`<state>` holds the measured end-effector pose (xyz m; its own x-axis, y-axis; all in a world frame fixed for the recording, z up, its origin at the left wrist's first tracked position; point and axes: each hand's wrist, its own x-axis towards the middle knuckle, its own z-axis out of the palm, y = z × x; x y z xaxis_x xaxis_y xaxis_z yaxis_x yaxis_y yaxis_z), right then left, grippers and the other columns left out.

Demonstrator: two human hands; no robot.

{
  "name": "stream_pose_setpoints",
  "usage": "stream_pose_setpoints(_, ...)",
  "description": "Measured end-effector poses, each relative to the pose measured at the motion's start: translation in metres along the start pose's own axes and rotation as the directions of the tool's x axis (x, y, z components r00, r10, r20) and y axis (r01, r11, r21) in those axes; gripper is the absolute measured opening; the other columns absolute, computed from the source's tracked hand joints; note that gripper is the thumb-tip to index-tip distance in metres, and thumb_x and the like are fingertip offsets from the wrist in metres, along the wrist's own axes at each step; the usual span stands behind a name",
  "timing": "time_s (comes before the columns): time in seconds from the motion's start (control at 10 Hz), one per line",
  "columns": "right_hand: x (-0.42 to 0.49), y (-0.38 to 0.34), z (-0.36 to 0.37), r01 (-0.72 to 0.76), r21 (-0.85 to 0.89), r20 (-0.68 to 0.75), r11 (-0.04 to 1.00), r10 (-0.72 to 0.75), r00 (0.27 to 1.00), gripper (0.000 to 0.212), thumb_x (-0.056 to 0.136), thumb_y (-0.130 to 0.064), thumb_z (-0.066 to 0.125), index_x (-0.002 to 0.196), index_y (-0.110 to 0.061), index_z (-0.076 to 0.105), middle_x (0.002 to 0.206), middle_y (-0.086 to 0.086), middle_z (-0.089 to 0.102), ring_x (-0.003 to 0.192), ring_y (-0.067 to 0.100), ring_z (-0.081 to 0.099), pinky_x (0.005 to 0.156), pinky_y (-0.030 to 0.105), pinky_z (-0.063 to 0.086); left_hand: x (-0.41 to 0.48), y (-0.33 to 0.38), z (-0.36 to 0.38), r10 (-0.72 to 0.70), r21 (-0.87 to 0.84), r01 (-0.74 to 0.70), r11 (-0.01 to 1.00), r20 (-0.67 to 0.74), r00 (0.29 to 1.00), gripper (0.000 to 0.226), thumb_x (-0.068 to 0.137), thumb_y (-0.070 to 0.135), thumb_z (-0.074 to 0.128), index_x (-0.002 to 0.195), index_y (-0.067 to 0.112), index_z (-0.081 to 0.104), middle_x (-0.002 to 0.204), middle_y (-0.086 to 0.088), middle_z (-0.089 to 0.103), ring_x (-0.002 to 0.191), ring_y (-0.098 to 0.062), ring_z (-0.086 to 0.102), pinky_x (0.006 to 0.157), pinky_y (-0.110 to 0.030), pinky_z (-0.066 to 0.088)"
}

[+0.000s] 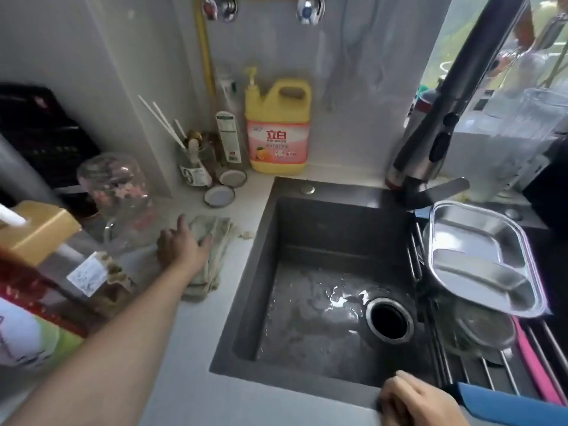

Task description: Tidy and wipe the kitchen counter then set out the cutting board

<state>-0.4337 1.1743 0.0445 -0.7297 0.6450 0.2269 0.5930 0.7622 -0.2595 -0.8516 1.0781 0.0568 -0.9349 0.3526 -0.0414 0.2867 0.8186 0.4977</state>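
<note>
A folded beige cloth point(215, 259) lies on the white counter point(184, 348) just left of the dark sink point(267, 256). My left hand point(181, 244) reaches forward and rests flat on the cloth, fingers spread and straight. My right hand point(415, 401) rests with curled fingers on the sink's front rim, at the bottom right; it holds nothing that I can see. A blue edge point(507, 404) lies right beside that hand. No cutting board is recognisable in view.
A yellow detergent jug point(278, 130), small jars and loose lids point(219, 195) stand at the back. A glass jar point(118, 192) and bottles crowd the left. The tall faucet point(436, 136) rises right of the sink; a steel tray point(482, 259) sits on a drying rack.
</note>
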Motion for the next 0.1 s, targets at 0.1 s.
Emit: stream_pose_setpoints(0.1,-0.0122,-0.031,0.003,0.112,0.131,0.027,0.985,-0.116,0.993,0.006,0.063,-0.017,0.06,0.058,-0.019,0.056,0.054,-0.007,0.048,0.044,0.009,0.037,0.04,0.018,0.03,-0.0227,0.0044,0.0073,0.109,0.022,-0.107,0.994,-0.213,0.971,0.055,0.08,0.026,0.059,0.13,0.017,0.038,0.128,-0.027,0.042,0.119,-0.042,0.035,0.099,-0.051,0.029)
